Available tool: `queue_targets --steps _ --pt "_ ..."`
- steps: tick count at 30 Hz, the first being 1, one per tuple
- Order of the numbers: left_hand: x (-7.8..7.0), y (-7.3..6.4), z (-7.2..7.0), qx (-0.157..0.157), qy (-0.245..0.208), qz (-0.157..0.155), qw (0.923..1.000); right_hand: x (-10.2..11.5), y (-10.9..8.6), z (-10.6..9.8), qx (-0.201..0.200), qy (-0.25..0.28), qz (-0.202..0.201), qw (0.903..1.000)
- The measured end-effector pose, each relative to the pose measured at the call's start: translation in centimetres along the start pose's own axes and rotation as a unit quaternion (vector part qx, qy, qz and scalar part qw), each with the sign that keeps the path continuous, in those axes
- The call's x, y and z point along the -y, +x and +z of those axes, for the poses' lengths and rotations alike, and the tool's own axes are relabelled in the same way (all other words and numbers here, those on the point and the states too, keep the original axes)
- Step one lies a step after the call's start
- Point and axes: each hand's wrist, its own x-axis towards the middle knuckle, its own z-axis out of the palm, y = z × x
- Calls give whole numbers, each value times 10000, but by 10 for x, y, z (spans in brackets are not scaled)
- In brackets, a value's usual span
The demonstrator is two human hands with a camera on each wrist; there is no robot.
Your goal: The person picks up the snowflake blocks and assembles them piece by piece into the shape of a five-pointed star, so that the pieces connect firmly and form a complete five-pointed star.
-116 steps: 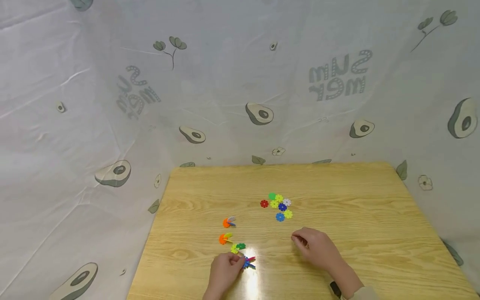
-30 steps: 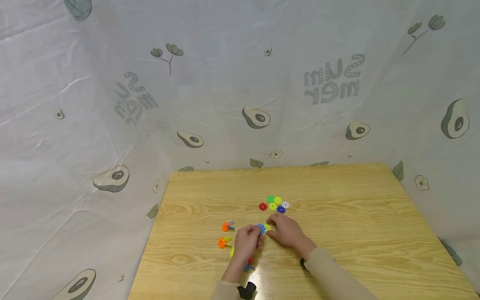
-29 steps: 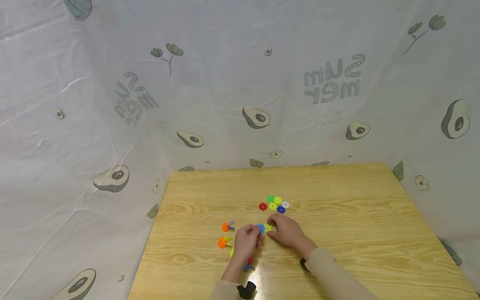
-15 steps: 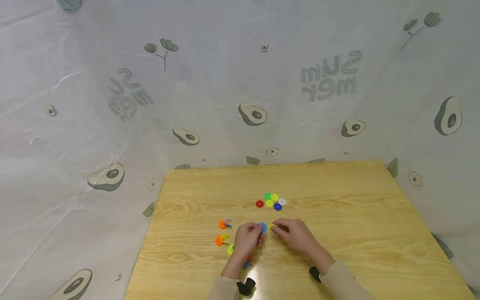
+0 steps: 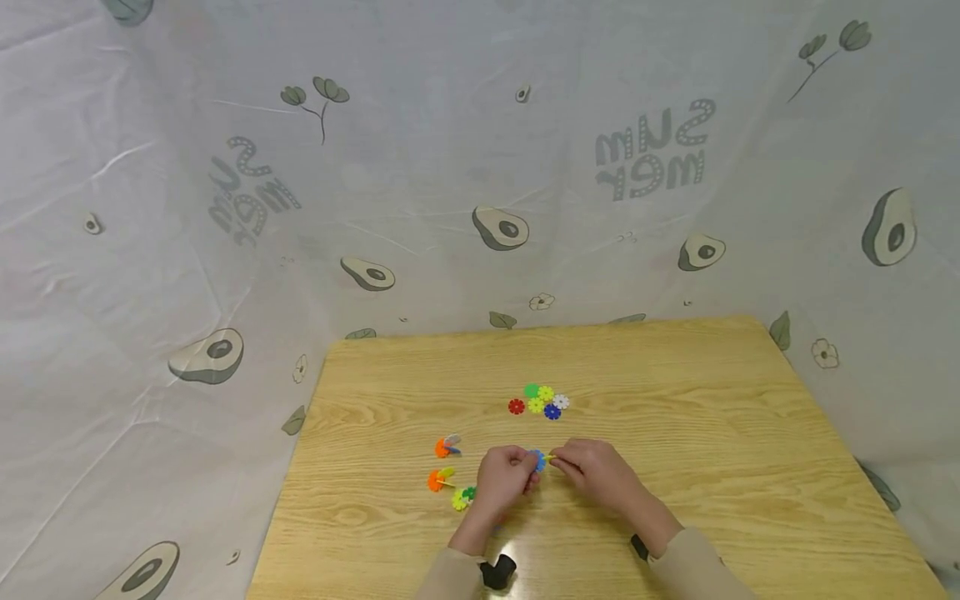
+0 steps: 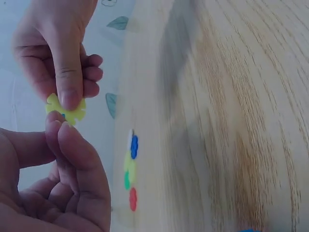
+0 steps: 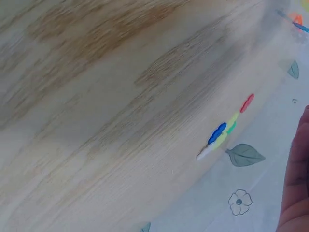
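Observation:
My left hand (image 5: 504,479) pinches a blue flower-shaped interlocking disc (image 5: 540,461) between thumb and fingers. Just to its right, my right hand (image 5: 600,473) pinches a yellow interlocking disc (image 6: 76,115), turned edge-on in the head view and meeting the blue one's rim. Seen from the left wrist, the fingertips of both hands come close together at the yellow disc, and the blue one is almost wholly covered by fingers. Only the edge of the right hand shows in the right wrist view.
Loose discs lie in a group farther back: red (image 5: 516,407), green (image 5: 532,390), white (image 5: 562,402), dark blue (image 5: 552,412) and yellow. Joined clusters with orange discs (image 5: 436,481) and a yellow-green cluster (image 5: 460,499) lie left. A printed curtain backs the wooden table (image 5: 675,375).
The blue and yellow discs were lifted from the group into the hands. My left hand left the blue cluster near the front. Lately the yellow disc came apart from the blue, turned edge-on and met it again.

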Motion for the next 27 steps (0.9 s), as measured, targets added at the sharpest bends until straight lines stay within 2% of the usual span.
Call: queue_targets --steps 3,6,10,14,21,24,27 --pt "-1 0 1 -71 61 -32 10000 -2 -1 1 -178 -134 -412 9989" --pt "1 -1 3 -105 -88 -126 9998 -4 -2 3 -263 -109 -559 9980" --pt "4 -2 4 -92 -443 -330 9984 -5 -4 7 -289 39 -631 9976" --pt "5 -1 5 -88 -680 -368 9970 -5 -4 8 -319 70 -650 9973" --pt "8 -1 6 -76 -482 -288 9984 -3 -4 6 -101 -38 -631 9979" --pt "12 -1 2 -66 -713 -307 9970 -2 2 5 260 25 -368 9990" --pt "16 -2 -3 -128 -830 -359 9958 -9 12 -1 1026 253 404 9936"
